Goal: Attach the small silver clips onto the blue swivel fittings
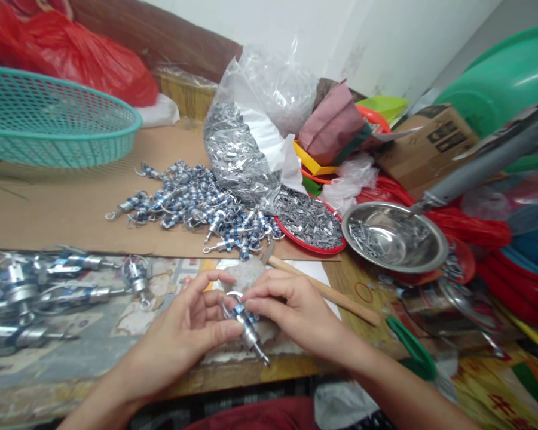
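Note:
Just above the table's front edge I hold a small silver-and-blue metal fitting point(246, 325) with a curved wire at its upper end. Its thin tip points down and to the right. My left hand point(201, 316) grips it between the thumb and curled fingers. From the other side, the fingertips of my right hand point(291, 304) pinch its upper end near the wire. Behind the hands sits a pale stone-like block point(246, 275), partly covered by them. A hammer point(323, 289) with a wooden handle lies beyond my right hand.
Similar fittings form a pile point(183, 197) on the cardboard point(63, 209), and several more fittings point(67, 292) lie at left. A red plate point(314, 245) holds small metal clips beside a clear bag point(237, 149) of them. A steel bowl point(399, 263) and green basket point(58, 143) stand nearby.

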Demonstrator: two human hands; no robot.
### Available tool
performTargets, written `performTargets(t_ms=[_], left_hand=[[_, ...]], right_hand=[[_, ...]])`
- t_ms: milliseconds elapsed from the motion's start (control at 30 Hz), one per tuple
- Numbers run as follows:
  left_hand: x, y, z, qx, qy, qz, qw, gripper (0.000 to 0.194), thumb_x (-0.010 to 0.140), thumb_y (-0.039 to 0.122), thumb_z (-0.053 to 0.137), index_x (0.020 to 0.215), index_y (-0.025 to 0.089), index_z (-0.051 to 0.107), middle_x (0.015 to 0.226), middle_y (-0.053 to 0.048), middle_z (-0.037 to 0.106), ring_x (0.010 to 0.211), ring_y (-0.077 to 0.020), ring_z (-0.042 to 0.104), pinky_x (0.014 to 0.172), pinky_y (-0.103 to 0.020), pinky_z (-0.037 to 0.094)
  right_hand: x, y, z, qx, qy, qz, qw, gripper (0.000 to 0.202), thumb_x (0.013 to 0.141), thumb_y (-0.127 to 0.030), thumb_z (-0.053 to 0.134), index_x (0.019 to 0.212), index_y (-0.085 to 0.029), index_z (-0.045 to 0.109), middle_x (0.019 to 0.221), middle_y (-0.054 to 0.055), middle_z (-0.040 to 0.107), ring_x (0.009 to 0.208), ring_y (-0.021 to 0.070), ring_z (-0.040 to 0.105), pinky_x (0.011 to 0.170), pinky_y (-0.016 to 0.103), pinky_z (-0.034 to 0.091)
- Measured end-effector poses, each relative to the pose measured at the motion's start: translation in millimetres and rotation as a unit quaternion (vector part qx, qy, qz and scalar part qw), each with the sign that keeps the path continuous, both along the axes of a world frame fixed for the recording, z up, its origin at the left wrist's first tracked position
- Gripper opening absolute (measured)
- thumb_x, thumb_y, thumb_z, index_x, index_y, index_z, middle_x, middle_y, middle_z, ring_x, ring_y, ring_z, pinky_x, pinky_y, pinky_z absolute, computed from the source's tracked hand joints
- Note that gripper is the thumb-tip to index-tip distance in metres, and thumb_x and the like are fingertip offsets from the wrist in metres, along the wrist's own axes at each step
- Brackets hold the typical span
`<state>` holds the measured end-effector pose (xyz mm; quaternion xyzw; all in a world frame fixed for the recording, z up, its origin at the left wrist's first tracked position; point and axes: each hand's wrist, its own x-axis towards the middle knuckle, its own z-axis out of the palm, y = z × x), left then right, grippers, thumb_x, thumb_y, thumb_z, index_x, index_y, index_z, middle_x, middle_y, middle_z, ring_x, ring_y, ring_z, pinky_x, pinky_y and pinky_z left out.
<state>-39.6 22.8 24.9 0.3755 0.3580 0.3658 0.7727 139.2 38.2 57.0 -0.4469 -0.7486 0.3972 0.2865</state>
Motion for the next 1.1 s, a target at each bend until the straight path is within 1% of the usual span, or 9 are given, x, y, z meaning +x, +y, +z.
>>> performTargets(t_ms=[67,300,433,533,633,733,867,1000,1100], left_hand=[[0.3,0.3,1.3,-0.001,0.000,0.000,1.000,0.045,0.071,0.017,0.071,0.105,0.027,0.043,0.081,0.003,0.063,0.081,-0.0146,0.060,0.077,-0.031,0.045],[-1.2,0.3,-1.4,0.000,-0.002,-0.002,1.000,0.045,0.072,0.018,0.071,0.106,0.028,0.044,0.086,0.001,0.066,0.085,-0.0167,0.062,0.078,-0.031,0.046],[-0.6,0.1,0.6,-0.006,0.009,0.004,1.000,0.044,0.070,0.017,0.072,0.104,0.027,0.046,0.082,0.003,0.062,0.080,-0.0153,0.061,0.076,-0.031,0.045],[0.5,1.3,3.3,-0.007,0.018,0.001,1.000,0.044,0.069,0.018,0.073,0.103,0.027,0.046,0.079,0.005,0.060,0.078,-0.0150,0.060,0.074,-0.031,0.045],[0.9,2.1,4.0,-0.012,0.020,-0.002,1.000,0.045,0.069,0.020,0.073,0.104,0.027,0.045,0.079,0.004,0.060,0.079,-0.0158,0.060,0.074,-0.030,0.045],[0.4,2.0,3.2,-0.012,0.017,0.000,1.000,0.045,0.070,0.020,0.073,0.105,0.026,0.045,0.080,0.003,0.061,0.079,-0.0155,0.060,0.075,-0.030,0.045],[-0.1,2.0,3.0,-0.007,0.020,0.002,1.000,0.046,0.069,0.019,0.074,0.105,0.026,0.045,0.081,0.002,0.063,0.082,-0.0168,0.062,0.074,-0.029,0.045],[0.6,2.4,3.8,-0.019,0.019,0.004,1.000,0.047,0.068,0.020,0.074,0.105,0.026,0.046,0.082,0.002,0.065,0.081,-0.0178,0.063,0.074,-0.031,0.046],[0.7,1.8,3.5,-0.015,0.013,0.006,1.000,0.047,0.068,0.020,0.074,0.105,0.028,0.046,0.082,0.002,0.065,0.078,-0.0178,0.062,0.074,-0.033,0.046]], right_hand=[[-0.9,-1.5,-1.3,-0.005,0.005,-0.007,1.000,0.014,0.078,-0.010,0.064,0.080,-0.020,0.074,0.071,0.001,0.064,0.070,0.0130,0.059,0.065,0.023,0.044],[-10.6,-11.6,-16.4,0.140,-0.027,0.002,0.990,0.020,0.086,-0.017,0.053,0.090,-0.020,0.072,0.077,0.004,0.059,0.071,0.0142,0.055,0.061,0.025,0.043],[11.6,-3.7,-14.4,0.149,0.017,-0.089,0.985,0.016,0.087,-0.017,0.052,0.090,-0.021,0.068,0.081,0.002,0.061,0.077,0.0142,0.058,0.069,0.025,0.046],[46.6,9.4,-20.5,0.182,-0.096,-0.172,0.963,0.020,0.085,-0.022,0.054,0.105,-0.020,0.060,0.099,0.006,0.061,0.094,0.0193,0.056,0.082,0.033,0.045],[75.2,15.3,-32.4,0.124,-0.247,-0.141,0.951,0.029,0.081,-0.025,0.060,0.109,-0.021,0.059,0.103,0.008,0.061,0.097,0.0240,0.057,0.084,0.039,0.044],[85.0,7.0,-36.5,0.096,-0.267,-0.138,0.949,0.016,0.084,-0.027,0.056,0.096,-0.019,0.063,0.089,0.006,0.063,0.083,0.0217,0.060,0.074,0.036,0.047],[82.2,-19.2,-16.6,0.126,-0.187,-0.182,0.957,0.019,0.084,-0.029,0.055,0.102,-0.021,0.059,0.096,0.005,0.065,0.085,0.0199,0.063,0.074,0.030,0.050],[76.0,-45.9,12.7,0.218,-0.149,-0.136,0.955,0.044,0.085,-0.019,0.056,0.126,-0.033,0.050,0.110,0.002,0.066,0.095,0.0193,0.064,0.076,0.027,0.053],[70.8,-56.6,19.9,0.270,-0.148,-0.083,0.948,0.061,0.085,-0.010,0.051,0.136,-0.040,0.035,0.104,0.000,0.067,0.087,0.0176,0.066,0.067,0.025,0.054]])
